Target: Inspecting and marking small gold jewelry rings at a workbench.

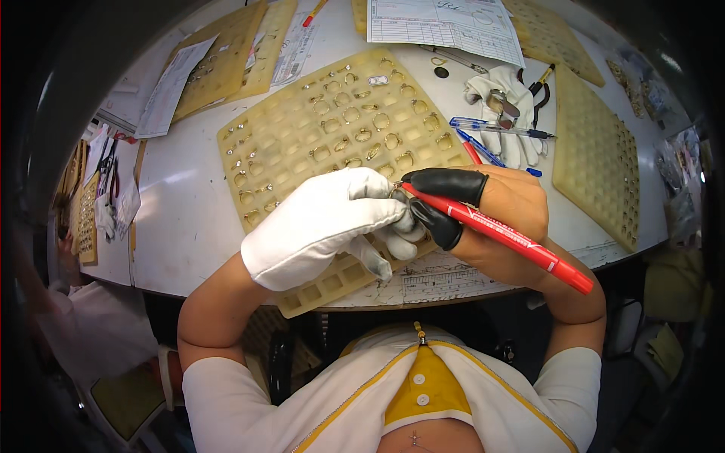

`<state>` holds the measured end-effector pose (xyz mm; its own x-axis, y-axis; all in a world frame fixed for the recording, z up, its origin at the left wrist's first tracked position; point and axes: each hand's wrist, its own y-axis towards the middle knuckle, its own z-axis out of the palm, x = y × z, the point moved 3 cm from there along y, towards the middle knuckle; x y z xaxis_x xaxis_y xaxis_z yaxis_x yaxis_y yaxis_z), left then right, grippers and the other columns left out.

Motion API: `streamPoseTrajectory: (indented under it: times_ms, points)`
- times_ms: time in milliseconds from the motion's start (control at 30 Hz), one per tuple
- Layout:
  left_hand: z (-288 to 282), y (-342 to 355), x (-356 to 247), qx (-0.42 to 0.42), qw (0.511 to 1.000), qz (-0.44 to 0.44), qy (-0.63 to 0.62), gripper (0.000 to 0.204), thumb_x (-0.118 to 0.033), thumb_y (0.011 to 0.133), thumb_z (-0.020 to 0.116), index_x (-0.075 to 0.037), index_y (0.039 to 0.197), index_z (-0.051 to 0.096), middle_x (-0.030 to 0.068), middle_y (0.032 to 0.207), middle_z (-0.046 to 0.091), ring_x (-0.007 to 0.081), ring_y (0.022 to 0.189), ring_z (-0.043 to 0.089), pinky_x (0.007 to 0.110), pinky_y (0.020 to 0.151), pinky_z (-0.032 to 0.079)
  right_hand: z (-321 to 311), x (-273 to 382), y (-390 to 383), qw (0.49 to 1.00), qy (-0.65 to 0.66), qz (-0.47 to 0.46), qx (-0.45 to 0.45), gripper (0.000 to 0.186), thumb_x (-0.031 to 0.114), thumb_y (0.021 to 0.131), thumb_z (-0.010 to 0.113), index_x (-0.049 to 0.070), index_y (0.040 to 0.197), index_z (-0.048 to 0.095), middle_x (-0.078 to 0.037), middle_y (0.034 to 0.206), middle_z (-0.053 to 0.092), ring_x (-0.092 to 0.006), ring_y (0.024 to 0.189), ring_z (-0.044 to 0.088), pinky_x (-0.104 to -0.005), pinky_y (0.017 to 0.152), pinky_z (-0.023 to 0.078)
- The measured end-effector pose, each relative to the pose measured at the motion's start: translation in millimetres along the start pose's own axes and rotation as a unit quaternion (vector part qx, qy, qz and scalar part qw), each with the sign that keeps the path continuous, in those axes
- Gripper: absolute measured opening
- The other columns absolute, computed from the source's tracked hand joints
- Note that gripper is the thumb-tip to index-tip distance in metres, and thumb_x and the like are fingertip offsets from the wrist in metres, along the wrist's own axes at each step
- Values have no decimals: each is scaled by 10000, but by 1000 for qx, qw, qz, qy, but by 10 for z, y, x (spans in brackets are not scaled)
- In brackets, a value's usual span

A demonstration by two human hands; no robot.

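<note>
My left hand (317, 226), in a white cotton glove with greyed fingertips, pinches a small metal ring (398, 186) mostly hidden by the fingers. My right hand (506, 204) wears black finger cots on thumb and forefinger and is closed around a red marker pen (521, 241). The pen slants up to the left, its tip at the ring; whether they touch is hard to tell. Beneath both hands lies a yellowish pocketed tray (298, 121) holding many rings, some with clear stones. A small white tag (378, 80) sits on it.
Right of the tray are pens (498, 128), a white glove (521, 94), black-handled pliers (542, 90) and another ring tray (593, 158). A paper form (445, 30) and more trays (215, 64) lie at the back. Another person's white sleeve (98, 332) shows at left.
</note>
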<state>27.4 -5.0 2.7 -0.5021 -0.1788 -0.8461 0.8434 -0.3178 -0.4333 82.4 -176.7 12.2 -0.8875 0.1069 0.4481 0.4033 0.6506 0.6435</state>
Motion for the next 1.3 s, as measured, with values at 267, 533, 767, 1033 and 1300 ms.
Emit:
streamPoseTrajectory:
  times_ms: [267,533,767,1033,1300]
  points:
    - [4,-2,4,-4,1000,5,4,251,-191,897,566,44,985,586,121,926,631,183,804,634,296,618,558,35,-40,0,996,15,-67,-51,220,-42,562,646,-3,777,628,-74,561,485,-230,447,488,-314,414,388]
    - [-15,3,13,42,997,-21,-69,248,-191,903,564,41,991,565,140,950,616,210,835,644,302,621,556,-39,33,26,999,14,31,3,210,9,718,676,9,927,650,-121,820,683,-249,692,673,-304,627,523]
    - [-28,17,44,34,997,-22,-64,279,-188,898,570,47,1041,524,183,954,631,241,801,666,288,525,561,22,-151,-5,966,184,183,20,270,-34,787,561,1,1048,621,-112,930,643,-170,818,623,-274,723,487]
    - [-54,29,60,89,993,-23,-73,269,-234,929,537,19,1020,548,133,981,614,202,864,644,281,616,557,65,-207,7,891,314,297,140,390,75,783,680,32,1159,584,-35,983,592,-104,891,551,-258,820,455]
    - [-30,16,41,74,995,-31,-58,311,-242,921,552,41,1049,566,126,976,641,169,784,651,235,567,543,70,-175,34,922,292,223,125,325,105,780,697,30,1083,607,-54,951,616,-130,878,573,-262,790,460]
